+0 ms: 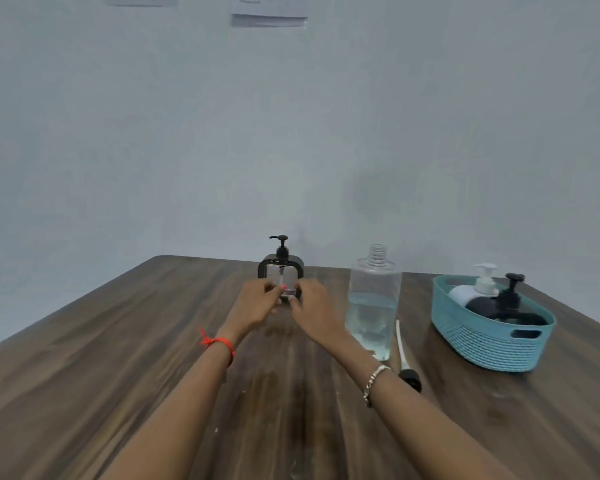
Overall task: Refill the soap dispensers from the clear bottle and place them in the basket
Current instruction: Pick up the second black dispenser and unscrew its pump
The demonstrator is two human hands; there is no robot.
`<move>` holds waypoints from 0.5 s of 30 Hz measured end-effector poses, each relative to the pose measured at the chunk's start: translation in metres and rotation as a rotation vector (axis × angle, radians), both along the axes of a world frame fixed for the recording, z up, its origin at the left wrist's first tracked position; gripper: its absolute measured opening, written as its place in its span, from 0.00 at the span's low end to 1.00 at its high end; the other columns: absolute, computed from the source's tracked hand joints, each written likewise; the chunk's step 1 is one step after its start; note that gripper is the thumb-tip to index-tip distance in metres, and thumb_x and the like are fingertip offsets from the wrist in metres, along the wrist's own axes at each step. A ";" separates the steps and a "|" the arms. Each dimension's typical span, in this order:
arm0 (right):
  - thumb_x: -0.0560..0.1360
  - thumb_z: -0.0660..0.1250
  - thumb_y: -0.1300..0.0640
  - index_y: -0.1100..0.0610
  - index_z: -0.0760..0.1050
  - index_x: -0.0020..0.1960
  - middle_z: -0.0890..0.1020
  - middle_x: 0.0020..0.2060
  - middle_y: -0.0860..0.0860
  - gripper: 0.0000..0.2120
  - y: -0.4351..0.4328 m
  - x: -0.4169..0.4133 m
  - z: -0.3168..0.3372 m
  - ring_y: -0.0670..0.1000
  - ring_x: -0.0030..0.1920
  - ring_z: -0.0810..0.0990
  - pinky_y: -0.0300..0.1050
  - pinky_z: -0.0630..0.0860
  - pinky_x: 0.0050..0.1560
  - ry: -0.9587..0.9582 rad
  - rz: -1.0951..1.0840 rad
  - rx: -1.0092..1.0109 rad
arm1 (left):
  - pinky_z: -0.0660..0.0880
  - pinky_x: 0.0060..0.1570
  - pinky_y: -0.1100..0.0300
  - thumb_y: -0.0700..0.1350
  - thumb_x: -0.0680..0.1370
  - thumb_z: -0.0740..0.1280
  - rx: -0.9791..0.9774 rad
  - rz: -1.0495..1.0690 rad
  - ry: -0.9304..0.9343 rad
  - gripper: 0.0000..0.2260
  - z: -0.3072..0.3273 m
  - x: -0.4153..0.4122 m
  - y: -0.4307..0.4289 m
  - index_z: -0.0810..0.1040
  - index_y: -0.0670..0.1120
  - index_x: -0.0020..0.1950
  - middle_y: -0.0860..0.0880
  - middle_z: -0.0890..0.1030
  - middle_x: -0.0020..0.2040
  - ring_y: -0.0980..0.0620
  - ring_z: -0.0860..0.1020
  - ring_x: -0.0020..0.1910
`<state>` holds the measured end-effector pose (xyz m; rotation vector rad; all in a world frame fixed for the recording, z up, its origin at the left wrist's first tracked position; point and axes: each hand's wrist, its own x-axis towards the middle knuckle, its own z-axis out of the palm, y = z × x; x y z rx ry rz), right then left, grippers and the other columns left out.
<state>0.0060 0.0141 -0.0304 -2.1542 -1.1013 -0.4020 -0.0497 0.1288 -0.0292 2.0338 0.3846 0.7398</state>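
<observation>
dispenser gripped by left hand and right hand, wall notice print unreadable

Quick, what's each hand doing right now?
Left hand: fingers curled on the square soap dispenser, holding it.
Right hand: gripping the dispenser's other side.

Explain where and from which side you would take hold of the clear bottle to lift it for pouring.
Grip the clear bottle round its broad mid-body, probably from the near-left side. It stands upright and uncapped, so it should stay level; the threaded neck is narrow, and the loose pump and basket crowd its right.
</observation>
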 end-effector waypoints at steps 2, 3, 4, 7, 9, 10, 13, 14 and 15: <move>0.77 0.58 0.58 0.64 0.70 0.57 0.74 0.55 0.59 0.11 0.014 0.011 -0.010 0.58 0.56 0.72 0.46 0.67 0.51 0.073 -0.036 -0.067 | 0.65 0.20 0.73 0.43 0.79 0.63 0.001 0.018 0.065 0.12 -0.011 0.011 0.018 0.79 0.34 0.45 0.41 0.79 0.36 0.53 0.75 0.29; 0.78 0.58 0.58 0.64 0.69 0.56 0.74 0.55 0.59 0.11 0.020 0.016 -0.013 0.58 0.57 0.72 0.46 0.67 0.52 0.099 -0.052 -0.077 | 0.66 0.20 0.72 0.44 0.78 0.63 0.008 0.026 0.091 0.11 -0.015 0.016 0.027 0.79 0.36 0.44 0.43 0.79 0.35 0.52 0.75 0.28; 0.77 0.58 0.58 0.64 0.69 0.56 0.74 0.56 0.60 0.11 0.028 0.023 -0.014 0.58 0.57 0.72 0.47 0.67 0.52 0.126 -0.074 -0.073 | 0.68 0.22 0.70 0.44 0.78 0.64 0.017 0.036 0.110 0.11 -0.017 0.022 0.035 0.78 0.38 0.42 0.44 0.79 0.34 0.52 0.75 0.28; 0.77 0.59 0.57 0.64 0.67 0.61 0.72 0.59 0.60 0.15 0.053 0.044 -0.009 0.59 0.61 0.70 0.49 0.67 0.59 0.185 -0.135 0.005 | 0.72 0.37 0.58 0.44 0.77 0.64 0.063 0.070 0.139 0.11 -0.020 0.042 0.057 0.76 0.40 0.37 0.43 0.78 0.32 0.47 0.75 0.32; 0.77 0.59 0.55 0.63 0.66 0.63 0.70 0.61 0.59 0.18 0.069 0.059 -0.001 0.59 0.62 0.69 0.50 0.66 0.61 0.219 -0.179 0.079 | 0.66 0.40 0.57 0.44 0.77 0.65 0.086 0.126 0.151 0.09 -0.020 0.055 0.069 0.72 0.41 0.39 0.44 0.76 0.35 0.47 0.73 0.39; 0.77 0.60 0.54 0.63 0.65 0.64 0.69 0.62 0.58 0.19 0.076 0.067 0.003 0.58 0.63 0.69 0.50 0.66 0.62 0.235 -0.190 0.115 | 0.66 0.43 0.59 0.45 0.76 0.66 0.078 0.147 0.143 0.08 -0.018 0.062 0.075 0.71 0.40 0.43 0.42 0.76 0.40 0.47 0.73 0.44; 0.77 0.61 0.52 0.62 0.62 0.68 0.67 0.66 0.57 0.23 0.101 0.091 0.014 0.57 0.67 0.65 0.50 0.64 0.65 0.262 -0.180 0.218 | 0.71 0.57 0.50 0.51 0.72 0.69 0.005 0.179 0.129 0.23 -0.016 0.084 0.096 0.70 0.36 0.59 0.39 0.77 0.48 0.41 0.75 0.54; 0.77 0.61 0.52 0.62 0.61 0.69 0.67 0.66 0.57 0.24 0.110 0.099 0.017 0.57 0.67 0.64 0.51 0.63 0.66 0.285 -0.162 0.241 | 0.71 0.60 0.47 0.53 0.71 0.69 -0.025 0.170 0.128 0.26 -0.016 0.091 0.103 0.69 0.38 0.61 0.41 0.76 0.48 0.42 0.75 0.56; 0.77 0.61 0.51 0.62 0.61 0.68 0.68 0.66 0.57 0.24 0.118 0.105 0.019 0.57 0.67 0.63 0.51 0.63 0.65 0.303 -0.147 0.250 | 0.69 0.63 0.46 0.54 0.71 0.70 -0.063 0.150 0.140 0.29 -0.016 0.097 0.109 0.66 0.40 0.64 0.42 0.76 0.53 0.43 0.73 0.60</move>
